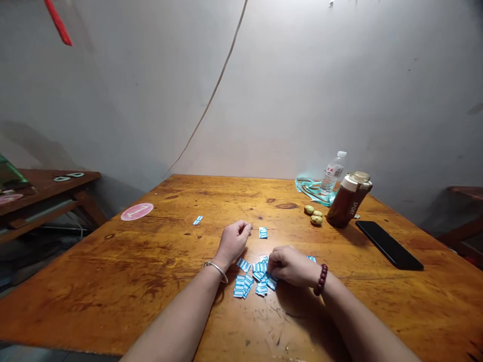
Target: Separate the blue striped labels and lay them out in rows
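Small blue-and-white paper pieces [260, 275] lie in a loose, overlapping pile near the front of the wooden table. My right hand [292, 265], with a dark red bead bracelet, reaches into the right side of this pile. Its fingers are closed and bent down onto the pieces; whatever they pinch is hidden. Just beyond the pile rests my left hand [234, 241], a silver bangle on its wrist. Thumb and fingertips are pressed together there, and I cannot make out anything between them. A single paper piece [263, 233] lies right of those fingertips, and another piece [197, 220] farther left.
On the wooden table [177, 311], a pink round sticker [137, 211] is at left. At right are several small yellowish-green fruits [316, 220], a brown sport bottle [345, 201], a clear water bottle [334, 173], a teal strap [307, 186] and a black phone [388, 244].
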